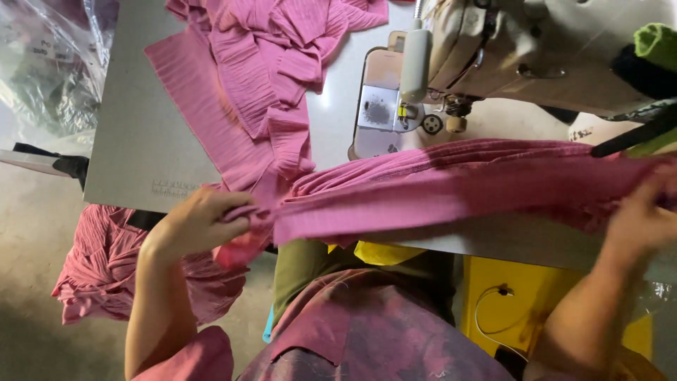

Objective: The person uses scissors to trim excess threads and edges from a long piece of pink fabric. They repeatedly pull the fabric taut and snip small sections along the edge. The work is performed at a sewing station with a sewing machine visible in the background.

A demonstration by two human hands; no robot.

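A long strip of pink crinkled fabric (451,187) is stretched across the front edge of the sewing table. My left hand (201,219) pinches its left end near the table's front edge. My right hand (645,215), blurred at the far right, grips the other end. The strip runs in front of a cream sewing machine (536,49), whose presser foot and needle plate (384,106) sit just behind the cloth.
More pink fabric (261,77) is heaped on the grey table top (134,127) at the back left. Another pink bundle (106,268) hangs below the table on the left. Clear plastic bags (42,70) lie at far left. A yellow bin (508,303) stands under the table.
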